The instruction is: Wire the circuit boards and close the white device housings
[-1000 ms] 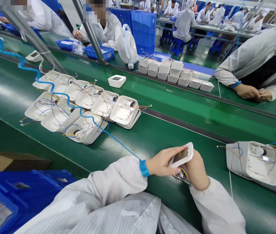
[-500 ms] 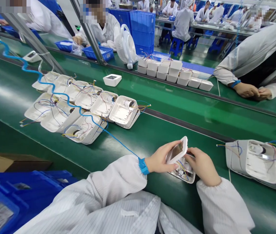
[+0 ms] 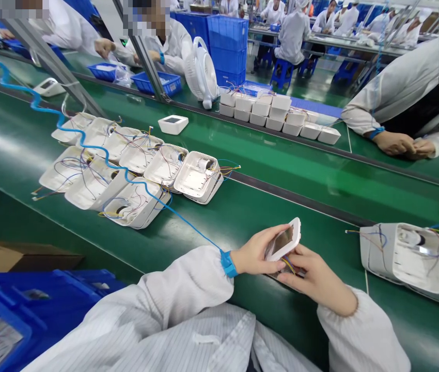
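Note:
My left hand (image 3: 256, 250) is closed on a white front cover with a dark screen (image 3: 282, 238), held tilted by its edges. Beneath it sits a small white housing (image 3: 289, 283), mostly hidden by my hands. Yellow and dark wires (image 3: 288, 264) show between cover and housing. My right hand (image 3: 316, 271) reaches in from the right, fingers curled and thumb low across the housing beside those wires. What its fingertips grip is hidden. A blue wrist strap (image 3: 228, 264) with a coiled cord circles my left wrist.
Open white housings with wires (image 3: 198, 175) stand in rows at left; more stacked housings (image 3: 409, 253) sit at right. Across the green belt are a finished-looking white unit (image 3: 173, 124), a fan (image 3: 202, 72) and stacked white housings (image 3: 258, 111). A co-worker's hands (image 3: 401, 144) rest at far right.
My right hand has moved down and over the small housing, its thumb now covering much of it. The white unit on the belt has shifted slightly left.

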{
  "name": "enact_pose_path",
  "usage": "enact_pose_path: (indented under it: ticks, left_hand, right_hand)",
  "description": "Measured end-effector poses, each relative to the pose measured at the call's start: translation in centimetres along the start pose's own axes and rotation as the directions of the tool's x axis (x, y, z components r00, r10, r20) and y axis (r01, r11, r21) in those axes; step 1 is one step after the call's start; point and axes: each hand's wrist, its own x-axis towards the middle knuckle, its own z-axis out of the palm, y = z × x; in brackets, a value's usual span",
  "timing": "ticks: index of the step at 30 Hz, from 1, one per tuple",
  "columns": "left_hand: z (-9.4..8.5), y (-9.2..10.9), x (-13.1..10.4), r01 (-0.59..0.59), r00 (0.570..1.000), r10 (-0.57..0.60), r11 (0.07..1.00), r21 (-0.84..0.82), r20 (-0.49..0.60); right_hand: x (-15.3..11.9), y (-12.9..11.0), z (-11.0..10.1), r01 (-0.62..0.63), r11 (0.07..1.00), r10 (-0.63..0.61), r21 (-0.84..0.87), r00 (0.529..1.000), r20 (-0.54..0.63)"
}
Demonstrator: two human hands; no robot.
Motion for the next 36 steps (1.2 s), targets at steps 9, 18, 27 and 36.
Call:
enact_pose_path:
  ticks: [9,18,27,36]
  left_hand:
    - [0.1,0.0,0.0,-0.004,1.000,0.005,1.000,0.024,-0.007]
    - [0.0,0.1,0.0,-0.019,1.000,0.019,0.999,0.046,-0.001]
    - [0.0,0.0,0.2,-0.031,1.000,0.030,0.997,0.064,0.010]
    - [0.1,0.2,0.2,0.016,1.000,-0.016,0.999,0.041,0.005]
  right_hand:
    - [-0.2,-0.5,-1.7,-0.029,0.988,-0.007,0.150,0.971,0.238]
    - [0.4,0.7,-0.4,-0.084,0.952,0.014,0.293,0.973,0.232]
    - [0.3,0.8,-0.1,-0.171,0.907,0.057,0.385,0.955,0.291]
    - [0.4,1.2,-0.5,-0.103,0.945,0.036,0.310,0.976,0.215]
